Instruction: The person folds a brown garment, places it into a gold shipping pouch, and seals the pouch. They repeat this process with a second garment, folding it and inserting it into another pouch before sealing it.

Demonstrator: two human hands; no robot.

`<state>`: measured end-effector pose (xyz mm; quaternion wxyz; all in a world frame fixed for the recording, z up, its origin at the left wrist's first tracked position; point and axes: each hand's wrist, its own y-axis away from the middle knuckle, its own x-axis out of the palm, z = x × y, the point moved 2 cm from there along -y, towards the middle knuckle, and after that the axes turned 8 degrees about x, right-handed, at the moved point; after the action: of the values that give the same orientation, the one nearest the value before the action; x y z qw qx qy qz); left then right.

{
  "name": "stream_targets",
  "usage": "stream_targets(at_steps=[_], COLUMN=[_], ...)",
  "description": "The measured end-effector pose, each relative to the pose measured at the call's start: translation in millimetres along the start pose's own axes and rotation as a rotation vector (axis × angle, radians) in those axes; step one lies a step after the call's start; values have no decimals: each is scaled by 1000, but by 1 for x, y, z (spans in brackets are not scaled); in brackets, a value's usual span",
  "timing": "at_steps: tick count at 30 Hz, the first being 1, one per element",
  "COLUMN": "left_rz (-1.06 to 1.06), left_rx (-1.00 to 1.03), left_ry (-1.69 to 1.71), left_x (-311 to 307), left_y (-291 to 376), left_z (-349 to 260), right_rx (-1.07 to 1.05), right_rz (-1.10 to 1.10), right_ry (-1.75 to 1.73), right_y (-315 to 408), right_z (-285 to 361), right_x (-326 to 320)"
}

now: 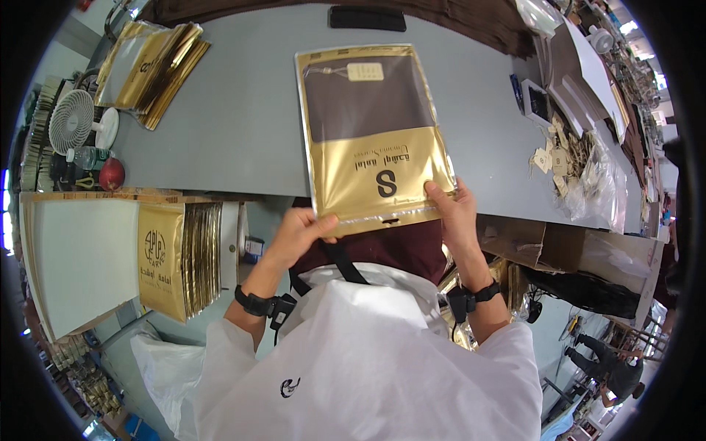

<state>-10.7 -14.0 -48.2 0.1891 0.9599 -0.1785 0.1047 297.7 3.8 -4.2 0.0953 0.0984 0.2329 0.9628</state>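
A gold plastic packaging bag (331,176) with a clear window is held by its near edge, over the table's front edge. Through the window show folded dark brown fabric (367,105) and a cream hang tag (365,71) on a string. My left hand (309,223) pinches the near left corner, thumb on top. My right hand (452,204) grips the near right corner, its thumb also on the bag's face. The bag bears printed writing and has a dark slot in its near edge.
Filled gold bags (149,71) are stacked on the grey table (242,127) at the far left, behind a white fan (71,121). More gold bags (165,259) stand at lower left. Hang tags (560,160) and clear plastic (598,187) lie right. A black phone-like object (368,19) lies at the back. Another person (612,364) is at lower right.
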Motion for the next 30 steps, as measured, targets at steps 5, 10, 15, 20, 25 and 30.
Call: stream_targets(at_steps=[5, 10, 15, 20, 25, 30], left_rz=[156, -7, -90, -155, -340, -969], left_rx=[28, 120, 161, 64, 248, 373], left_ry=[-199, -222, 28, 150, 19, -83], left_x=[15, 4, -14, -19, -13, -37], left_y=[1, 5, 4, 5, 21, 73], left_z=[14, 24, 36, 28, 24, 52], right_rx=[-389, -822, -771, -912, -824, -850], right_rz=[-76, 319, 433, 323, 618, 280], right_ry=[548, 1040, 964, 1326, 1106, 924], right_y=[23, 74, 19, -20, -2, -4], right_z=[109, 183, 98, 11, 11, 25], right_x=[0, 14, 51, 74, 91, 73])
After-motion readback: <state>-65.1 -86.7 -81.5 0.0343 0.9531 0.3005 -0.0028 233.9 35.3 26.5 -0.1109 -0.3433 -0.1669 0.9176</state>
